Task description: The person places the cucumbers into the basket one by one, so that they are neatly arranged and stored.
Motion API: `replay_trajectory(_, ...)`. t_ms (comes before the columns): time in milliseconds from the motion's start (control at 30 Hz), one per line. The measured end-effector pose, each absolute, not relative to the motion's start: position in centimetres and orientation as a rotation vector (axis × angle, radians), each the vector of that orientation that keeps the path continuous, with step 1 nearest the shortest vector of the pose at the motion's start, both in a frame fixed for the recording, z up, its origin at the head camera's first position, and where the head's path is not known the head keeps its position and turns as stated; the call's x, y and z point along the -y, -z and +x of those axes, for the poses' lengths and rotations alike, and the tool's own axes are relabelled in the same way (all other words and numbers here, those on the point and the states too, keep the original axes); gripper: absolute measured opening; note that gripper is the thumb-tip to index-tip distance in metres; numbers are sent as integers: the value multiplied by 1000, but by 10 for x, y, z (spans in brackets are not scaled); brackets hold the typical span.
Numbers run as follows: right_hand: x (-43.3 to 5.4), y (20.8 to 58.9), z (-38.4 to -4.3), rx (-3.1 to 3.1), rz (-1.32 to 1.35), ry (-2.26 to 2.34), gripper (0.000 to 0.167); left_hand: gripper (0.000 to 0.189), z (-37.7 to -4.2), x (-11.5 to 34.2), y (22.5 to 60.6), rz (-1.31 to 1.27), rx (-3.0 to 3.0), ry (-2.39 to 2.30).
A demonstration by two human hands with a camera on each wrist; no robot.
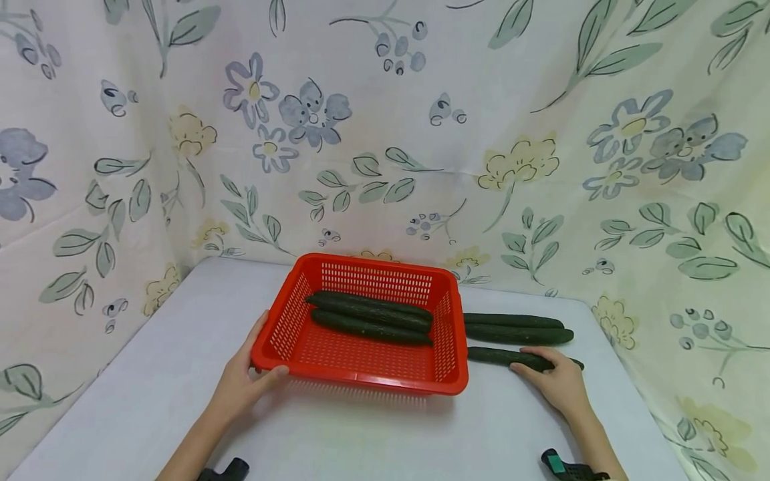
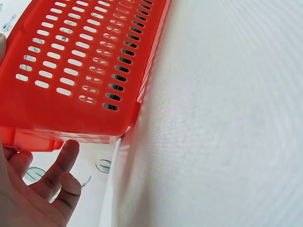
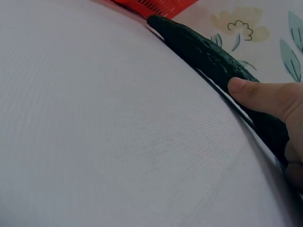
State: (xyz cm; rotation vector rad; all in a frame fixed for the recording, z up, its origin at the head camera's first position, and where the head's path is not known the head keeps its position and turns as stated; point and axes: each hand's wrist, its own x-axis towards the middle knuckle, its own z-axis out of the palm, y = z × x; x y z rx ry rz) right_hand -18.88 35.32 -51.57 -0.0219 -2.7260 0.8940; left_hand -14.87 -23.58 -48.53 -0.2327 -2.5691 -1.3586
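Note:
A red plastic basket [image 1: 355, 378] with slotted walls stands on the white table, holding dark green cucumbers [image 1: 367, 326] laid side by side. My left hand [image 1: 240, 387] holds its near left corner, thumb on the front rim and the other fingers along the left side. From the left wrist view, those fingers [image 2: 61, 163] are bent beside the basket's end wall [image 2: 61, 109]. To the right of the basket, my right hand [image 1: 559, 382] grips a single cucumber [image 1: 496, 356] near its right end. The thumb [image 3: 251, 92] lies across that cucumber, which is still low against the tabletop.
Just behind the held cucumber, two more cucumbers [image 1: 517, 333] lie together against the basket's right side. A floral curtain [image 1: 385, 200] hangs behind and around the white table [image 1: 168, 374]. Dark bands [image 1: 571, 469] are worn on both wrists.

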Motion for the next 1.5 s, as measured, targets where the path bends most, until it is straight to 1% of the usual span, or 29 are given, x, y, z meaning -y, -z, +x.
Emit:
replay_trajectory(600,-354,517,-186,2649,-53,-943,42,106,-148,234,486,-251,2552,1354)
replay_trajectory(900,-352,514,-185,2653,-99,-991,47,106,-150,236,489,-257,2556,1323)
replay_trajectory(1267,-352,514,-186,2639,-84,-1002,47,107,-148,237,487,-243,2562,1314)
replay_trajectory(1500,-352,508,-187,2671,-112,-1052,51,106,-148,237,487,-254,2559,1326)
